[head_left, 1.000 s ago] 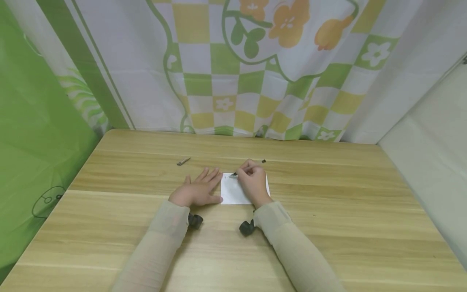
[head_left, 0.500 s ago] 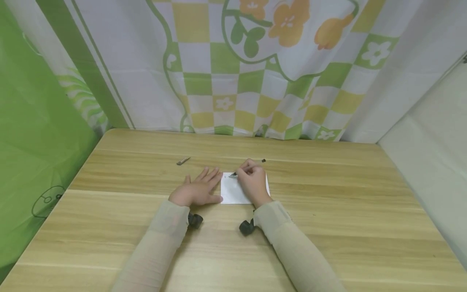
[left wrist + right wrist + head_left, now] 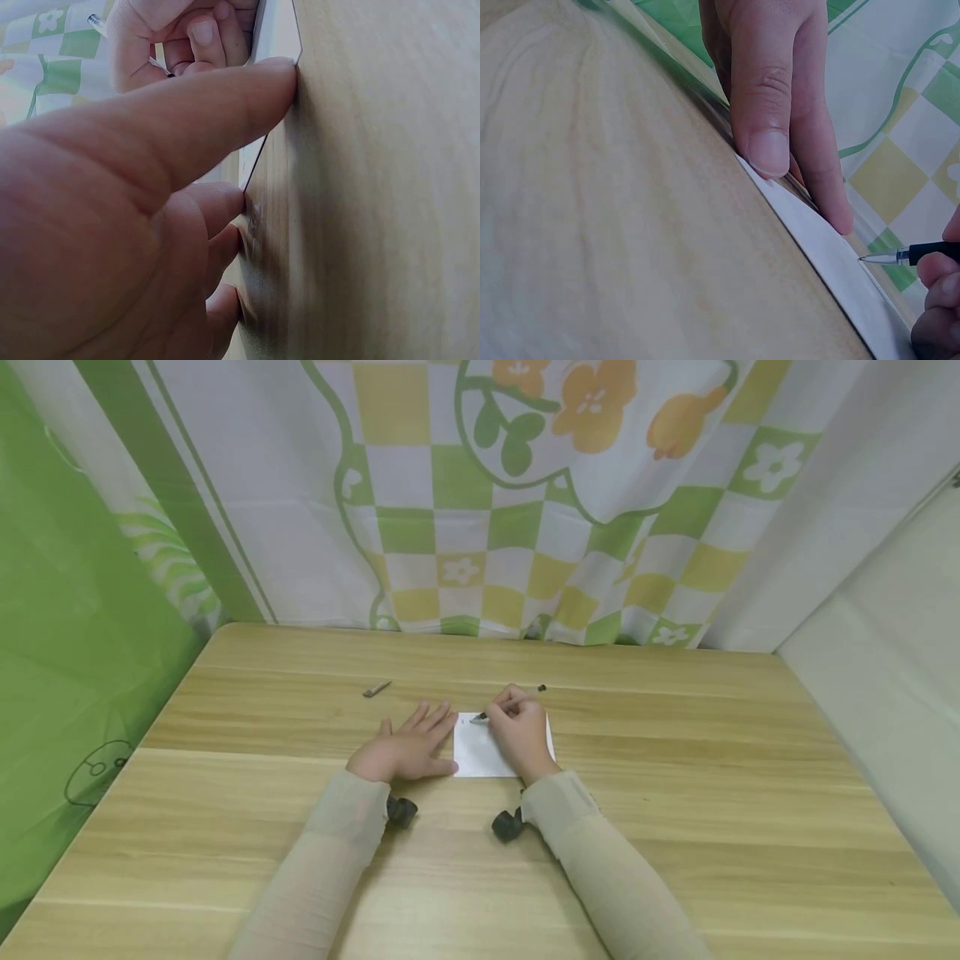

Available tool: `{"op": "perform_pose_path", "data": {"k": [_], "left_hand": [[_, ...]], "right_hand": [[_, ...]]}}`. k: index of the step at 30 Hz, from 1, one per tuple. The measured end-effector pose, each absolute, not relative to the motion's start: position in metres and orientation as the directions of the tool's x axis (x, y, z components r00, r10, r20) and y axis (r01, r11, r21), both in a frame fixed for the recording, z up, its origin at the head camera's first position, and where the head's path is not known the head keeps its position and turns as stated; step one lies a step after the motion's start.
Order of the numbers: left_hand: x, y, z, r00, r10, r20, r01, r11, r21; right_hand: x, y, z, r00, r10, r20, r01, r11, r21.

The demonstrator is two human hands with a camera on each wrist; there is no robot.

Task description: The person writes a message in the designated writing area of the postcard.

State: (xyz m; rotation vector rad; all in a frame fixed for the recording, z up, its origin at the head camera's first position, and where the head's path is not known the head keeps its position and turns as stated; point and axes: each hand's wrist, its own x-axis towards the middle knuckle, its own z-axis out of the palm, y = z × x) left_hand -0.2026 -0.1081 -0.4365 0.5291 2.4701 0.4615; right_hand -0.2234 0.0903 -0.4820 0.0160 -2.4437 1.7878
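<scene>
Right grip (image 3: 520, 731), mid-frame, pinches a pen (image 3: 913, 255) slanting down-left over the upper left of the paper (image 3: 480, 753); left grip (image 3: 408, 752), spread wide, touches its left edge.

The table (image 3: 712, 760) looks like smooth wood with visible grain and a soft shine. The sheet of paper (image 3: 482, 753) has a smooth, matt surface. At lower right of the right wrist view, the pen (image 3: 904, 256) shows a shiny, metal-looking tip. The curtain (image 3: 465, 531) is softly folded cloth; the sleeves (image 3: 318, 860) are matt fabric.
</scene>
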Motion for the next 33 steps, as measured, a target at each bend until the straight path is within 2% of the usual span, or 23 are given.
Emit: {"op": "perform_pose_path", "data": {"k": [17,26,33], "left_hand": [[-0.201,-0.108,-0.429,-0.755,0.466,-0.461,0.256,0.857,0.448],[-0.21,-0.11,-0.449,-0.762,0.453,-0.463,0.261,0.869,0.42],[-0.211,-0.111,-0.454,-0.766,0.453,-0.456,0.254,0.865,0.433]], "right_hand": [[-0.223,0.09,-0.48,-0.994,0.06,0.093,-0.07,0.312,-0.947],[-0.224,0.09,-0.481,-0.986,0.1,0.131,-0.1,0.267,-0.958],[-0.223,0.091,-0.482,-0.992,0.068,0.106,-0.084,0.275,-0.958]]}}
